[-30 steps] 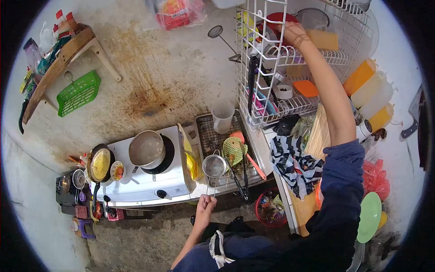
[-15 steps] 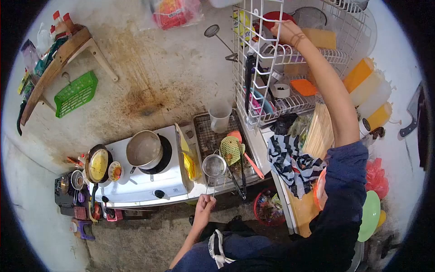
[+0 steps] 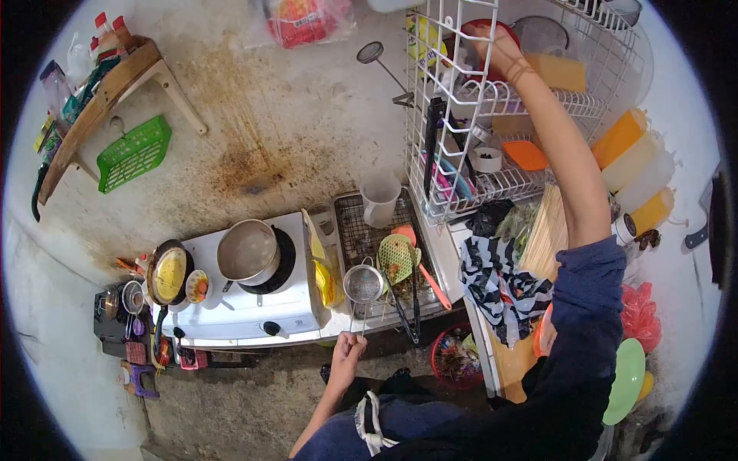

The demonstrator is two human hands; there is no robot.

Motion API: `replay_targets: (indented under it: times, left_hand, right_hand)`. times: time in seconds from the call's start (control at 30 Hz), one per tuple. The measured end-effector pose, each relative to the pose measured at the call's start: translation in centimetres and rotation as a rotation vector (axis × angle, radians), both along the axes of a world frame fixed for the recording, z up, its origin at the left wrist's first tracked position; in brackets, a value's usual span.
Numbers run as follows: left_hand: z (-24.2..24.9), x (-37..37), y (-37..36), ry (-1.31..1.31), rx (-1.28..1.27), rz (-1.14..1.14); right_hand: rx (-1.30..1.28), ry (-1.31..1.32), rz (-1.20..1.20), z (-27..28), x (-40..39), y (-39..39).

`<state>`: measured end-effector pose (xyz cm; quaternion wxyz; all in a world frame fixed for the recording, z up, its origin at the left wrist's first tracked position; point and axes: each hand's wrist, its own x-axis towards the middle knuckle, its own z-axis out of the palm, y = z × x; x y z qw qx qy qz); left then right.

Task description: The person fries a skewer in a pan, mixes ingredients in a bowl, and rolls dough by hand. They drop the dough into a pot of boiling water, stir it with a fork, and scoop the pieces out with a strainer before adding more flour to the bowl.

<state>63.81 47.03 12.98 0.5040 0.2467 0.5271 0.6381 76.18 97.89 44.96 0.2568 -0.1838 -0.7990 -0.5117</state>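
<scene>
My left hand (image 3: 349,349) is closed around the thin handle of a small wire-mesh strainer (image 3: 363,284), held in front of the counter. The strainer's basket overlaps the edge of the wire-racked tray (image 3: 355,223). My right arm stretches up to the white wire dish rack (image 3: 492,96). There my right hand (image 3: 498,55) has its fingers bent over a red bowl (image 3: 513,34), hiding part of it. Behind the strainer, a light green slotted spoon (image 3: 395,255), black tongs (image 3: 415,311) and an orange-handled utensil (image 3: 437,288) lie on the tray beside a clear jug (image 3: 379,201).
A saucepan (image 3: 247,253) stands on the white stove (image 3: 231,311), with a frying pan (image 3: 169,278) holding yellow food at its left. Right of the tray are a black-and-white striped bag (image 3: 500,284) and skewers (image 3: 544,234). A red waste basket (image 3: 438,367) sits on the floor below.
The view has shifted slightly, moving the scene a little to the right. My right hand is further over the red bowl, and more of the bowl shows. My left hand keeps its grip on the strainer.
</scene>
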Motion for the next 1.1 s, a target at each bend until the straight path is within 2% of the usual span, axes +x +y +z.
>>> replay_targets:
  times: [0.07,0.1,0.17,0.2,0.27,0.33,0.4,0.43,0.47,0.53,0.57,0.63,0.83,0.87,0.93,0.97,1.03,1.1]
  left_hand:
    - [0.1,0.1,0.2,-0.005,0.000,-0.005]
    - [0.2,0.1,0.3,-0.013,-0.001,-0.008]
    - [0.1,0.2,0.5,0.000,-0.009,-0.017]
    - [0.1,0.1,0.6,0.016,-0.017,-0.026]
    - [-0.1,0.2,0.9,0.008,0.001,-0.031]
    - [-0.3,0.1,1.0,-0.002,0.016,-0.040]
    - [-0.5,0.3,1.3,-0.014,0.027,-0.068]
    - [-0.5,0.4,1.4,-0.015,0.026,-0.071]
    - [-0.3,0.4,1.5,-0.046,0.020,-0.083]
    - [-0.2,0.5,1.7,-0.078,0.014,-0.097]
    - [-0.3,0.6,1.8,-0.085,0.021,-0.092]
    - [-0.5,0.6,1.9,-0.092,0.027,-0.089]
    - [0.3,0.6,1.9,-0.041,-0.015,-0.099]
    - [0.2,0.5,1.8,-0.056,-0.008,-0.092]
    - [0.0,0.5,1.6,-0.074,-0.003,-0.082]
    - [-0.3,0.4,1.5,-0.064,0.005,-0.078]
    - [-0.5,0.3,1.5,-0.058,0.015,-0.074]
    - [-0.5,0.2,1.5,-0.045,0.004,-0.079]
  right_hand:
    - [-0.090,0.071,0.090,0.5,0.6,-1.3]
    - [-0.090,0.071,0.091,0.5,0.4,-0.4]
    - [-0.034,0.067,0.240,0.1,0.6,2.5]
    - [-0.034,0.066,0.236,0.3,0.9,2.2]
    - [-0.254,-0.083,0.118,1.2,1.3,0.6]
    - [-0.286,-0.140,0.041,1.8,1.5,-0.8]
    - [-0.063,-0.204,0.063,2.0,1.8,-1.9]
    - [0.078,-0.146,0.320,1.9,2.1,-2.2]
    - [0.077,-0.145,0.319,2.0,2.0,-2.3]
    - [-0.106,-0.139,0.088,2.2,1.8,-2.6]
    - [-0.106,-0.140,0.086,2.4,1.8,-2.7]
    - [-0.232,-0.202,-0.107,2.8,1.7,-2.8]
    - [-0.305,-0.110,-0.222,2.9,1.2,-3.6]
    - [-0.306,-0.110,-0.220,3.1,1.3,-3.7]
    - [-0.541,0.101,-0.184,3.3,1.4,-4.2]
    - [-0.542,0.099,-0.183,3.3,1.7,-3.9]
    - [-0.280,-0.091,0.097,3.4,2.6,-3.3]
    - [-0.356,-0.126,0.007,3.9,2.7,-4.1]
